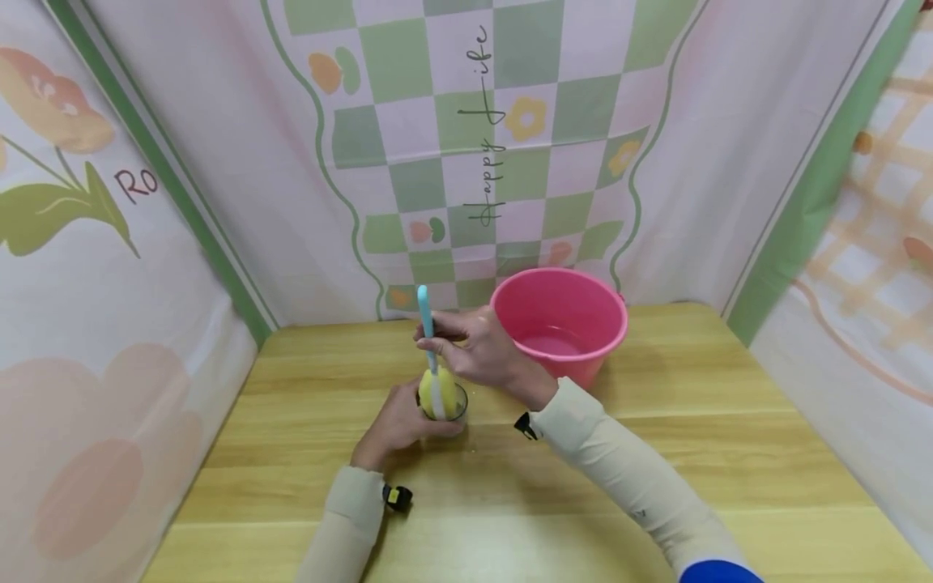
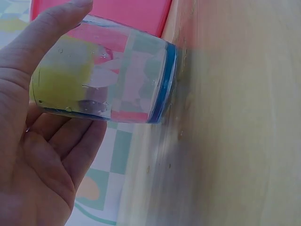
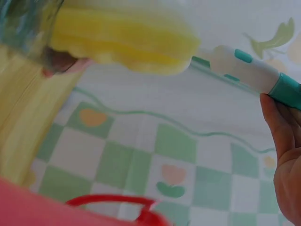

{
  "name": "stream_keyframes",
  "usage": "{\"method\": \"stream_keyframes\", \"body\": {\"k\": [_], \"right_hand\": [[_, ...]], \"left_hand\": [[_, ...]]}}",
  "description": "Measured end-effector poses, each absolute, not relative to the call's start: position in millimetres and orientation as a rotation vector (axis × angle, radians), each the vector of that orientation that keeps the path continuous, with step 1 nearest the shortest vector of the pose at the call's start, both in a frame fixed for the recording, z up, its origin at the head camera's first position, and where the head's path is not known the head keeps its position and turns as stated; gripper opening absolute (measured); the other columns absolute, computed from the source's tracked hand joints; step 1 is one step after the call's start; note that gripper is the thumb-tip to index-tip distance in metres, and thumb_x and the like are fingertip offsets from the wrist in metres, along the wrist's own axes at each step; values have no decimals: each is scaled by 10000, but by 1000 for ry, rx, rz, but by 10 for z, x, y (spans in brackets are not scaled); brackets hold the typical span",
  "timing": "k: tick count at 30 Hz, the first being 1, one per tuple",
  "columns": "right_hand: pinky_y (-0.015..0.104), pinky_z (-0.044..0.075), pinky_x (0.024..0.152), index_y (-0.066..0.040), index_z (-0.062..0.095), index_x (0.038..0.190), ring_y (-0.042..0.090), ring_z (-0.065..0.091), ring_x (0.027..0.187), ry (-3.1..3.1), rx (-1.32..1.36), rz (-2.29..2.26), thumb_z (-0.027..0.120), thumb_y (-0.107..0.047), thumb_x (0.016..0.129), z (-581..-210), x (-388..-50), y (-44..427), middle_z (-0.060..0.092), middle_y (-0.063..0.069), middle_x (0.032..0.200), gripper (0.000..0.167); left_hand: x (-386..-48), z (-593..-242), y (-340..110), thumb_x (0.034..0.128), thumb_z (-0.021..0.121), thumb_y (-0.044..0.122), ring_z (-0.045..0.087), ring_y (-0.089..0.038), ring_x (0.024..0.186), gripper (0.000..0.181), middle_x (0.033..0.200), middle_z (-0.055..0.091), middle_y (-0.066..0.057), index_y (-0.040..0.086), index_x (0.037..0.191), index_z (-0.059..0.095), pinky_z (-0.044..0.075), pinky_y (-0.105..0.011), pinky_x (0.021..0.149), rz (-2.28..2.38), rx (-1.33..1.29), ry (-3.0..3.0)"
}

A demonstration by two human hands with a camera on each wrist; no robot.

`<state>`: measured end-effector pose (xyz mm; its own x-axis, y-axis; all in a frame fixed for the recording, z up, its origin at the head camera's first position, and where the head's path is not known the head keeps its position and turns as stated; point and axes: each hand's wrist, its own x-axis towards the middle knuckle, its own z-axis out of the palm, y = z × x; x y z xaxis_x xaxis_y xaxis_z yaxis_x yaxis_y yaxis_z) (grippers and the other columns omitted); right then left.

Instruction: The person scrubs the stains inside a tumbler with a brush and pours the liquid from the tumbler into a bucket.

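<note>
Past sleeve [image 1: 634, 474], pinching brush [image 1: 425, 312] in right hand [image 1: 481, 350]; below, gripping probably slippery cup [image 2: 103, 73], best round wall, in left hand [image 1: 399, 417].

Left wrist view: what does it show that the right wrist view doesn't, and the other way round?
Only the left wrist view shows the base of the glass and, clearly, the left hand.
Only the right wrist view shows the right hand holding the brush handle, and the bucket's red handle.
Both show the glass, yellow sponge, pink bucket, wooden tabletop and patterned cloth.
</note>
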<state>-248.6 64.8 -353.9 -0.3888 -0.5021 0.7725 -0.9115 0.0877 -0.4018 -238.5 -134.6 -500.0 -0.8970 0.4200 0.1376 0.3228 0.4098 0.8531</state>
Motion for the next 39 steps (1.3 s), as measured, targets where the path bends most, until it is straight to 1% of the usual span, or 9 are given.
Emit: {"method": "stream_keyframes", "body": {"k": [3, 6, 13, 17, 23, 27, 30, 35, 39], "right_hand": [[214, 627, 757, 47, 770, 1017, 195, 816, 849, -1967, 1327, 1284, 784, 12, 920, -3612, -2575, 703, 810, 116, 904, 104], [229, 632, 731, 47, 768, 987, 209, 817, 828, -1991, 1274, 1333, 776, -4, 934, -3670, -2627, 797, 809, 113, 882, 73], [249, 637, 723, 26, 762, 967, 246, 815, 795, -1971, 1248, 1375, 781, 38, 912, -3686, -2544, 945, 800, 122, 852, 60], [235, 633, 748, 19, 771, 976, 227, 818, 838, -1960, 1312, 1339, 786, 38, 908, -3646, -2431, 913, 806, 109, 882, 71], [221, 625, 786, 43, 767, 1081, 197, 817, 882, -1919, 1434, 1262, 786, 41, 904, -3531, -2326, 744, 817, 139, 923, 178], [194, 617, 793, 12, 767, 1089, 160, 814, 896, -1912, 1475, 1196, 787, 6, 917, -3481, -2348, 640, 822, 115, 942, 174], [180, 611, 788, -6, 771, 1070, 148, 813, 893, -1912, 1457, 1165, 792, -26, 924, -3494, -2415, 594, 825, 94, 945, 149], [196, 619, 776, 40, 771, 1050, 195, 817, 859, -1917, 1391, 1238, 784, 2, 925, -3575, -2538, 632, 819, 124, 927, 131], [207, 623, 772, 46, 768, 1002, 211, 816, 850, -1939, 1346, 1273, 778, 35, 917, -3622, -2566, 747, 808, 129, 899, 86]], "left_hand": [[-2381, -4994, -1345, 714, 985, 428, 693, -148, 983, 545, 1048, 752, 88, 275, 1152, 700, 554, -405, 910, 1521, 661, 2538], [-2378, -4988, -1343, 721, 981, 432, 702, -138, 1028, 627, 1115, 759, 92, 257, 1249, 692, 556, -419, 941, 1500, 654, 2539], [-2367, -4982, -1340, 732, 969, 444, 704, -176, 1158, 843, 1273, 747, 16, 154, 1440, 615, 558, -472, 1038, 1481, 622, 2533], [-2372, -4994, -1339, 738, 972, 412, 708, -174, 1127, 795, 1253, 747, 31, 176, 1416, 631, 566, -464, 1011, 1488, 629, 2526], [-2383, -5005, -1345, 755, 970, 354, 698, -142, 1027, 585, 1099, 760, 101, 301, 1266, 689, 551, -414, 945, 1516, 652, 2515], [-2380, -5006, -1343, 758, 967, 372, 688, -138, 966, 532, 1018, 742, 112, 325, 1205, 682, 555, -395, 902, 1478, 672, 2564], [-2382, -4999, -1345, 757, 966, 388, 683, -138, 957, 523, 1014, 731, 106, 312, 1184, 673, 560, -377, 897, 1457, 689, 2583], [-2374, -4991, -1347, 731, 978, 409, 698, -136, 992, 511, 1036, 749, 91, 280, 1136, 693, 566, -376, 918, 1484, 647, 2552], [-2371, -4988, -1346, 727, 977, 427, 713, -149, 1080, 628, 1148, 759, 83, 263, 1258, 686, 564, -425, 983, 1497, 629, 2532]]}}
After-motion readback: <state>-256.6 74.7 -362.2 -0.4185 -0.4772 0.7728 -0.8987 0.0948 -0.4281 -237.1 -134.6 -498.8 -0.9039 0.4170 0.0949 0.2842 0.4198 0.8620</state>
